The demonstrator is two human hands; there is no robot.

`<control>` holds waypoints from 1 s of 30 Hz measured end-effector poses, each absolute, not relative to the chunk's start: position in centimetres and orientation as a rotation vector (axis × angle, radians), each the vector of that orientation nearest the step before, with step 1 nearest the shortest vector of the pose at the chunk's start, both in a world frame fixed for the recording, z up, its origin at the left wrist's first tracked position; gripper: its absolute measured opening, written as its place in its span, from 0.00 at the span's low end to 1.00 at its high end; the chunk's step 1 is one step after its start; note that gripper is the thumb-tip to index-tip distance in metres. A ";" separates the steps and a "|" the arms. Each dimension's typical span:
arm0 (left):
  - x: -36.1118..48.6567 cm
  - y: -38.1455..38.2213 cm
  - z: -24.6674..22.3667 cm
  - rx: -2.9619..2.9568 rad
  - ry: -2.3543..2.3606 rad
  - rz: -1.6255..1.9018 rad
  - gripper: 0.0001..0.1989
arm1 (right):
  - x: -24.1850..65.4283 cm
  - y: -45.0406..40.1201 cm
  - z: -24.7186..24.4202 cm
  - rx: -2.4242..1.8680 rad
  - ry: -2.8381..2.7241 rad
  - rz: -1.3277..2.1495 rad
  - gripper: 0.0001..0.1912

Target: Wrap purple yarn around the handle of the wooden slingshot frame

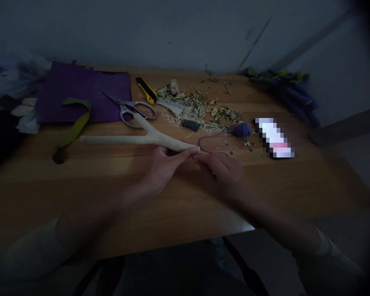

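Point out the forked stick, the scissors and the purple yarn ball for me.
forked stick [132, 139]: head view, on the long peeled shaft.
scissors [137, 110]: head view, on the handle loops.
purple yarn ball [242, 130]: head view, on its middle.

Count on the worktop [179, 205]: one forked stick [135, 139], one pair of scissors [132, 109], one utility knife [146, 90], one purple sheet [83, 96], one ball of purple yarn [242, 130], one olive strap [75, 123]. Two hands [163, 164] present.

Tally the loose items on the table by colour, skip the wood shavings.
Purple: 3 - cloth, yarn ball, yarn strand
Pale wood: 1 - forked stick, its end held by left hand and right hand
Silver: 1 - scissors
Yellow-black: 1 - utility knife
Olive: 1 - strap
Total: 7
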State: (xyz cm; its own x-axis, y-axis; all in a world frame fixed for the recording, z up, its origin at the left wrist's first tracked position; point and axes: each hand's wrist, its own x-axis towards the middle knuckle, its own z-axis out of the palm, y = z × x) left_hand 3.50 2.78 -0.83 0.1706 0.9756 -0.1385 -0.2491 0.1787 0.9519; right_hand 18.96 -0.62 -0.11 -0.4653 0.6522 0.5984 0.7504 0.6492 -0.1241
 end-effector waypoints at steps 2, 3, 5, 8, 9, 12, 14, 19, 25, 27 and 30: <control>3.3 2.7 -0.9 0.985 0.978 1.078 0.09 | 19.5 -0.5 -0.2 -1.076 -2.278 -0.249 0.08; 3.2 2.7 -0.9 0.996 0.980 1.067 0.09 | 19.6 -0.4 -0.2 -1.064 -2.280 -0.261 0.09; 2.9 2.6 -1.0 1.016 0.992 1.036 0.09 | 19.8 -0.4 -0.1 -1.047 -2.247 -0.274 0.09; 2.7 2.5 -1.0 1.027 1.015 0.981 0.10 | 19.6 -0.4 -0.1 -1.087 -2.174 -0.241 0.08; 2.6 2.5 -1.0 1.029 1.017 0.963 0.10 | 19.5 -0.3 0.0 -1.098 -2.153 -0.213 0.07; 2.4 2.2 -0.6 1.048 1.003 0.917 0.10 | 19.4 0.2 0.3 -1.120 -2.065 -0.108 0.05; 2.3 1.8 -0.2 1.081 0.985 0.884 0.09 | 19.5 0.7 0.6 -1.174 -1.959 -0.012 0.05; 2.1 1.4 0.3 1.119 0.981 0.858 0.10 | 20.1 1.1 1.5 -1.151 -1.834 0.197 0.06; 1.9 2.3 -1.5 1.044 0.962 0.920 0.09 | 20.1 0.5 1.6 -1.040 -1.954 0.336 0.07; 2.0 2.4 -1.8 1.010 0.900 0.931 0.09 | 20.2 0.7 1.5 -0.988 -1.982 0.390 0.07; 2.2 2.3 -1.7 0.929 0.815 0.902 0.09 | 20.4 1.0 1.4 -0.951 -2.096 0.461 0.06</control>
